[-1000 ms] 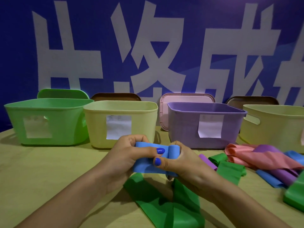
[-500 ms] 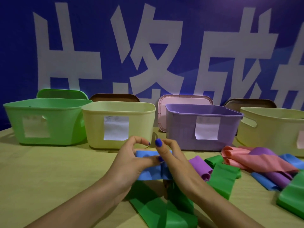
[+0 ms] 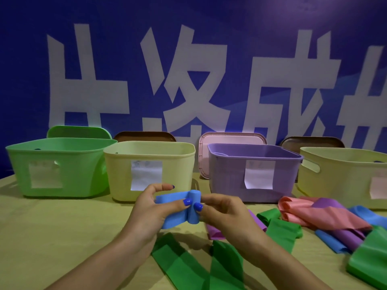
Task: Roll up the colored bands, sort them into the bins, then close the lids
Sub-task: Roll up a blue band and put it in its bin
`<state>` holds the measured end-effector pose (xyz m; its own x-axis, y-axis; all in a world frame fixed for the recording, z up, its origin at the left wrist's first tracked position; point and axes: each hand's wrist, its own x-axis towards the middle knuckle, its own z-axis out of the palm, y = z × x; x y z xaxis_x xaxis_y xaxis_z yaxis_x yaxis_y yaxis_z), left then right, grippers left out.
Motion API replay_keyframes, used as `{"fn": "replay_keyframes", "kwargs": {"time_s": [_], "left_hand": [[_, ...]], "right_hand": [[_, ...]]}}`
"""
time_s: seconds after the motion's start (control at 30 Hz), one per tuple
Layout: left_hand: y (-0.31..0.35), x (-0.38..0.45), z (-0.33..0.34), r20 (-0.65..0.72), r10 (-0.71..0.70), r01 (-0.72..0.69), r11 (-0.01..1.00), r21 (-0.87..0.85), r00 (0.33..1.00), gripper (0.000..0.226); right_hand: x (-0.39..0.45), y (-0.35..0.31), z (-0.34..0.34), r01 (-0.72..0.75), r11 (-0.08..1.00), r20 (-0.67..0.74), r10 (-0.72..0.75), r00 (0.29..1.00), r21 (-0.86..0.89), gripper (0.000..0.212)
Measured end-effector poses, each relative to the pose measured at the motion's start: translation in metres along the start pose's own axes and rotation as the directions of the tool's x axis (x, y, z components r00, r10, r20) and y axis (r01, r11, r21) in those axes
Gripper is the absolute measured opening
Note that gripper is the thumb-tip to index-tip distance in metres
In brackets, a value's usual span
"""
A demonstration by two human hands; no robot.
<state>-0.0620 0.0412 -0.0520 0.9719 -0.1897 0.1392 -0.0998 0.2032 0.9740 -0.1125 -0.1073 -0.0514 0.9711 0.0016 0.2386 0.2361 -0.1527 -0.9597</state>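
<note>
the rolling step is in hand: both hands hold a flat blue elastic band [image 3: 178, 209] above the tabletop [image 3: 62, 227], in front of the pale yellow plastic bin [image 3: 149, 170]. the left hand [image 3: 154, 210] pinches the unrolled tail; the right hand [image 3: 225, 216] pinches the rolled end. next, i judge, keep winding the tail tight, then find the bin for blue.

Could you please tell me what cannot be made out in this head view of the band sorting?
- Paper labels, e.g. on the yellow bin: writing too faint to read.
- Bin interiors, e.g. the green bin: hidden by their front walls.
- Rightmost bin: cut off by the right edge.
- Blue band: partly covered by the left hand and right hand.
</note>
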Motion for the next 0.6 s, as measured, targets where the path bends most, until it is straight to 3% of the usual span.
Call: {"fn": "replay_keyframes", "kwargs": {"time_s": [0.17,0.43,0.5,0.6], "left_hand": [[0.001,0.003,0.0,0.089,-0.123,0.142,0.956,-0.258,0.988,0.056],[0.002,-0.005,-0.002,0.236,-0.06,0.096,0.985,-0.143,0.97,0.055],[0.002,-0.006,-0.001,0.236,-0.037,0.074,0.986,-0.148,0.971,0.048],[0.001,-0.009,0.005,0.208,-0.017,0.056,0.981,-0.184,0.978,0.029]], "right_hand": [[0.002,-0.001,-0.001,-0.015,1.0,-0.134,0.014,0.991,-0.008,0.009],[0.003,0.003,-0.007,-0.006,1.0,-0.131,0.006,0.991,0.002,0.038],[0.003,0.004,-0.006,0.0,1.0,-0.115,-0.004,0.993,-0.029,0.05],[0.003,0.004,-0.003,0.037,0.997,-0.103,-0.044,0.994,-0.07,0.05]]}}
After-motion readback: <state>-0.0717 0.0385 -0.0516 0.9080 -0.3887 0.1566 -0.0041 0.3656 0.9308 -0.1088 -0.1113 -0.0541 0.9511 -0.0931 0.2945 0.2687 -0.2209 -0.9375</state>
